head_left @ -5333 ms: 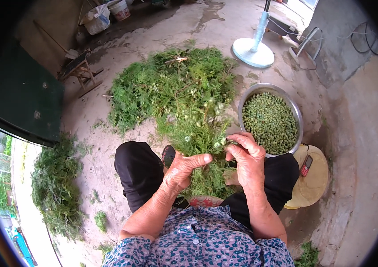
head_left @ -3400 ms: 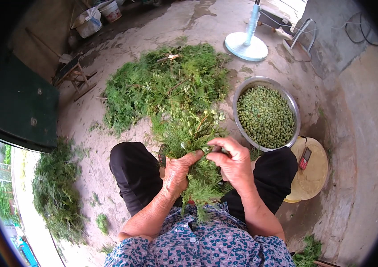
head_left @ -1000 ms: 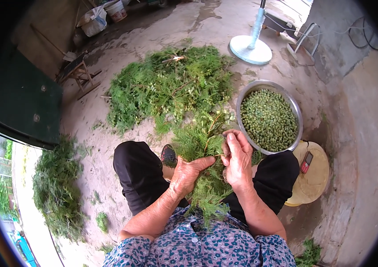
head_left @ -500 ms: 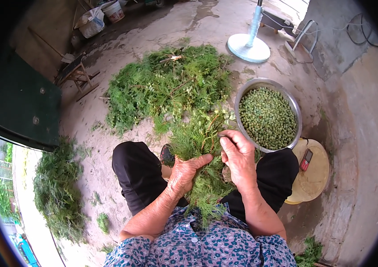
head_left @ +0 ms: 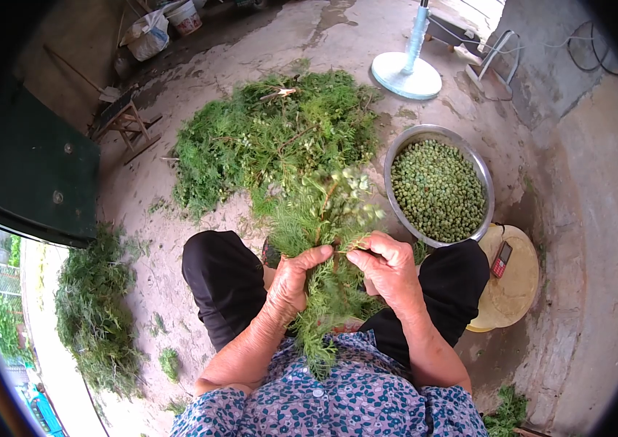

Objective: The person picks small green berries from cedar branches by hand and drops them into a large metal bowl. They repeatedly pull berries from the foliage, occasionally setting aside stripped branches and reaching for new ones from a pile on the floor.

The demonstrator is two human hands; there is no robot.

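Note:
A leafy evergreen branch (head_left: pixel 296 222) with pale green seed cones (head_left: pixel 352 186) near its far end lies across my lap, between my knees. My left hand (head_left: pixel 293 280) is closed round its stem, thumb on top. Close beside it, my right hand (head_left: pixel 392 273) pinches a side sprig of the same branch between thumb and fingers. Just beyond my right knee stands a wide metal basin (head_left: pixel 490 191), holding many small green cones (head_left: pixel 438 193). A large heap of cut evergreen branches (head_left: pixel 229 156) lies on the floor ahead of my hands.
Right of my knee, a yellowish round stool (head_left: pixel 516 295) carries a red and black phone (head_left: pixel 501 260). Farther off stand a pale blue stand base (head_left: pixel 407 76) and a small wooden chair (head_left: pixel 128 131). Another greenery heap (head_left: pixel 97 313) lies at left, near a dark green door (head_left: pixel 36 167).
My right hand has come down and toward my left hand, now pinching a sprig lower on the branch. The branch has shifted and turned, its cone-bearing end showing more.

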